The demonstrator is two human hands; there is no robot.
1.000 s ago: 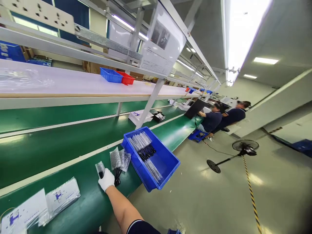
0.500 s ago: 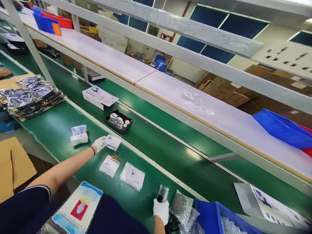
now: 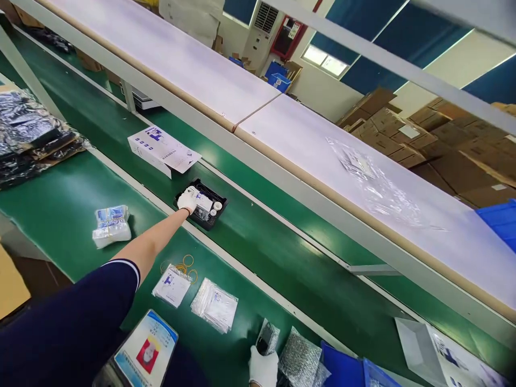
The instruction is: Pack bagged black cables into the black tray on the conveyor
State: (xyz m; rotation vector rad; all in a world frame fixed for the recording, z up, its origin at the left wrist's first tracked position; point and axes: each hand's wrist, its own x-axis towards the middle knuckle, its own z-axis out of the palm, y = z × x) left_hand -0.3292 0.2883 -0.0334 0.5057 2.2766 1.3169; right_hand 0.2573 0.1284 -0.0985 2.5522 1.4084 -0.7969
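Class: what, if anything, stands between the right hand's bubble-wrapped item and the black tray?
Only the pale strip lies between the wrapped item and the black tray; the left hand covers the tray's left part.

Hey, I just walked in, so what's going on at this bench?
Someone in white gloves is working with both hands. The left hand is at a printed white packet in a black tray. The right hand holds a bubble-wrapped black item above the green bench. Two stacks of bagged packets lie on the bench, with rubber bands by one.
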